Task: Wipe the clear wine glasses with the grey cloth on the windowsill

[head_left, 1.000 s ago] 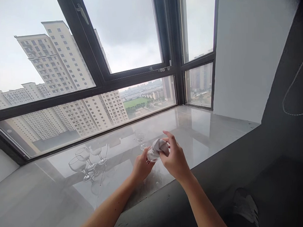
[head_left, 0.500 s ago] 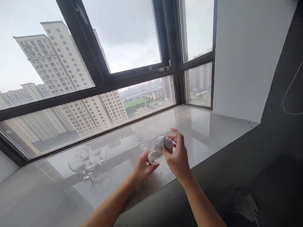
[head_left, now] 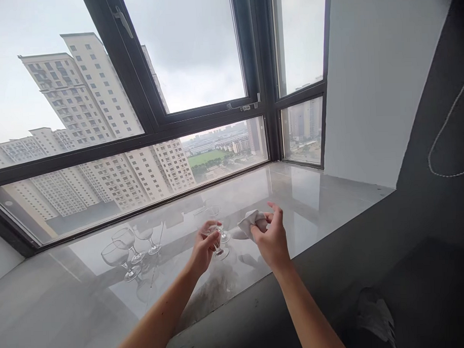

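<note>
My left hand (head_left: pixel 207 246) is closed around a clear stemmed glass (head_left: pixel 221 254), whose round foot points down to the right. Whether that foot touches the sill, I cannot tell. Just behind it another stemmed glass (head_left: pixel 224 236) stands on the sill, partly hidden by my fingers. To the right, my right hand (head_left: pixel 271 236) pinches a bunched pale grey cloth (head_left: pixel 252 224), held apart from the glass. Three more stemmed glasses (head_left: pixel 115 253) stand upright in a cluster on the left.
The glossy tiled window sill (head_left: pixel 175 292) runs under dark-framed windows (head_left: pixel 154 126), its front edge dropping to a dark area. A grey wall (head_left: pixel 360 88) closes the right side. A beaded cord (head_left: pixel 444 136) hangs at far right, and a shoe (head_left: pixel 374 313) shows below.
The cloth has come away from the glass and stays in my right hand. My left hand has moved left with the glass, turning its foot downward toward the sill.
</note>
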`<state>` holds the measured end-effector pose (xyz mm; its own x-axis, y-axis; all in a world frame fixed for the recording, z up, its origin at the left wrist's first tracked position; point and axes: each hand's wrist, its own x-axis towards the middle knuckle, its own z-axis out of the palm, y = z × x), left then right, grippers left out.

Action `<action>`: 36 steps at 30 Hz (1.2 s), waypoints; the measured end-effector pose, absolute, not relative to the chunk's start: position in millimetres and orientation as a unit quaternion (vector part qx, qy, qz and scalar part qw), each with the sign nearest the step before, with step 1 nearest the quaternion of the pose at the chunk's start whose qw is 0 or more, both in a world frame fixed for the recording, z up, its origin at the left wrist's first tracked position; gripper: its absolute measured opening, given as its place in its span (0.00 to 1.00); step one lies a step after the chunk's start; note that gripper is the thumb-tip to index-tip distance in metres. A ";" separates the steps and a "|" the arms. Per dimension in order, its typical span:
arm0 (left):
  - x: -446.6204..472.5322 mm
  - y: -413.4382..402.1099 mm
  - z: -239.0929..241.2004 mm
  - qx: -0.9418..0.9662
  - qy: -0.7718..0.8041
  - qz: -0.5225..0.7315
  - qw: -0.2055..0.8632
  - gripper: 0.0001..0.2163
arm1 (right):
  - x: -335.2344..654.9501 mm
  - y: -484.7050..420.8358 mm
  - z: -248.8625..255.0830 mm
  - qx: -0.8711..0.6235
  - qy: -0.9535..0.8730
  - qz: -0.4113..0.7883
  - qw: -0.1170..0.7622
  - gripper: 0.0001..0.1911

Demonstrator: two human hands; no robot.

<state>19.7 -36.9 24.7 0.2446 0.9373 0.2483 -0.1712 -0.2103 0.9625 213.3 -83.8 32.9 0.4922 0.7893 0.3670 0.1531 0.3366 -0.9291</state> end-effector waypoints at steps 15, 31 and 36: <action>24.9 -30.0 10.2 0.700 0.416 0.477 0.330 0.16 | 218.6 -77.6 31.2 -0.461 -0.336 0.394 0.720 0.33; 24.2 -17.8 -1.5 0.718 0.471 0.417 0.298 0.15 | 223.8 -76.7 32.4 -0.464 -0.338 0.335 0.747 0.30; 19.5 -12.2 -10.7 0.710 0.488 0.409 0.301 0.17 | 224.0 -77.8 31.7 -0.464 -0.335 0.340 0.747 0.30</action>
